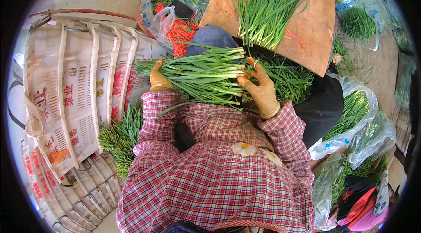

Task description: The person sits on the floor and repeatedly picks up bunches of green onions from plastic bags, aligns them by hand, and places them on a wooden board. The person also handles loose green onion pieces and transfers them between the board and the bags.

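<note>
A bundle of green Chinese chives (204, 75) lies sideways in front of my chest, its pale cut ends to the right. My left hand (160, 77), in a tan glove, is closed around the leafy end. At the cut ends is my right hand (261, 88), gloved too, its fingers bent and parted; whether they touch the stems is unclear. A looser pile of chives (266, 9) rests on a tilted wooden board (315, 29) above, with a red tie (297, 39) beside it. More chives (289, 78) lie beneath the board, behind my right hand.
White plastic crates (79, 85) are stacked at the left, with cut chive bundles (121, 144) next to them. Red ties (181, 34) and a dark flat object (182, 10) lie in a clear bag at the top. Plastic bags with chives (358, 111) line the right side.
</note>
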The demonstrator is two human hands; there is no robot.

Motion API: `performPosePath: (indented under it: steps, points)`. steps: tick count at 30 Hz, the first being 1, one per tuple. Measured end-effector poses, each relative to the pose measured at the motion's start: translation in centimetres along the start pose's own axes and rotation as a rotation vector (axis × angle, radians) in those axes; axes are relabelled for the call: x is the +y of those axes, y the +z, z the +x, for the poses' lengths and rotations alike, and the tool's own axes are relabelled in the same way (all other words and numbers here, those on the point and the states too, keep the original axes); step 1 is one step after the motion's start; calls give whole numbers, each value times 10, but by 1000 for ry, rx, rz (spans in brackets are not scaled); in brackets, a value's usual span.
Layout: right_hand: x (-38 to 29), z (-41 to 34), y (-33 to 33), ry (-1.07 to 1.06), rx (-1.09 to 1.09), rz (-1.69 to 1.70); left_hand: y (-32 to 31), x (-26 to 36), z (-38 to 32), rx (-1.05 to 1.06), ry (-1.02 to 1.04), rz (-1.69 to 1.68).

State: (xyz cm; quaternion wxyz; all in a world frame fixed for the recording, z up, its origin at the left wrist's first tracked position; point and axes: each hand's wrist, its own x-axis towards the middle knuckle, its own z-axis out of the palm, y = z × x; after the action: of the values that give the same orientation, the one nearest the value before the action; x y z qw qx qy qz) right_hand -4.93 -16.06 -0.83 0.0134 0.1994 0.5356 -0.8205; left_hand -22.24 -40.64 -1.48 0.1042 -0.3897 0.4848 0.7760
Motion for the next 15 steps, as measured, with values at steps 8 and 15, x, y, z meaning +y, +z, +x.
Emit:
performPosePath:
  steps: [8, 15]
  points:
    - [26, 15, 16, 67, -66, 231, 6, 3, -16, -123, -24, -8]
    - [21, 4, 4, 197, -184, 470, 0, 1, -9, -147, -131, 9]
